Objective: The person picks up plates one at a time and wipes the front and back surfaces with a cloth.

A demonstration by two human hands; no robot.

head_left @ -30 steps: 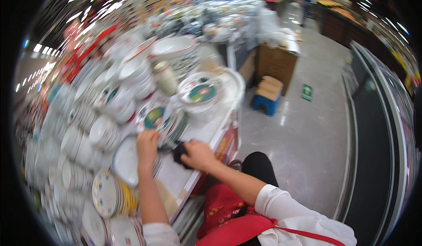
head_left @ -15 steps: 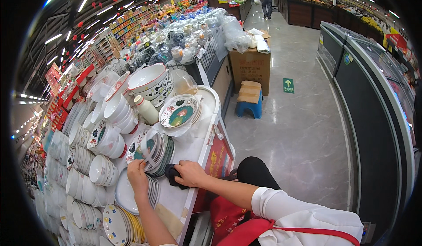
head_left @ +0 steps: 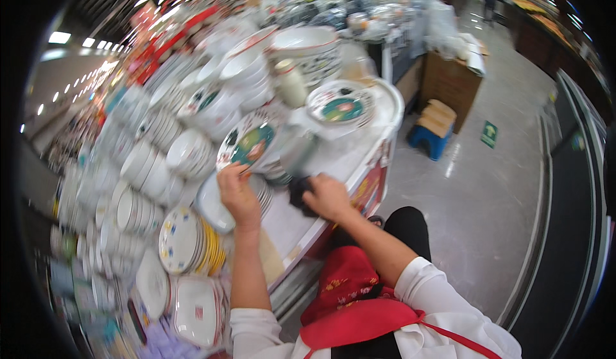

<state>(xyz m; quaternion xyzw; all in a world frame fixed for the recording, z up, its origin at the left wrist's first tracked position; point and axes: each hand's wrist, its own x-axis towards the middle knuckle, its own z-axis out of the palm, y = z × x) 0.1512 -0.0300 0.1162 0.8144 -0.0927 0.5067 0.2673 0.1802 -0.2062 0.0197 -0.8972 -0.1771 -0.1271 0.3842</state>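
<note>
My left hand (head_left: 239, 195) is closed, with thumb and fingertips pinching the lower rim of a decorated plate (head_left: 251, 146). This plate has a green centre picture and a patterned white rim, and it stands tilted above the display shelf. Bunched in my right hand (head_left: 330, 197) is a black cloth (head_left: 299, 196), held low over the shelf's white top. Between the hands, a stack of green-edged plates is blurred. A white dish with a bluish rim (head_left: 215, 206) leans beside my left wrist. Farther back lies another plate of the same pattern (head_left: 342, 107) on a stack.
White bowls (head_left: 190, 152) and yellow-edged plates (head_left: 181, 238) crowd the left. A cream bottle (head_left: 291, 84) and large patterned bowl (head_left: 307, 50) stand behind. On the right are a blue stool (head_left: 428, 137), a cardboard box (head_left: 449, 86) and a dark freezer case (head_left: 568, 186).
The view has swung left, so the shelf sits farther right in the picture. The decorated plate is raised and turned more face-on in my left hand. My right hand keeps the black cloth.
</note>
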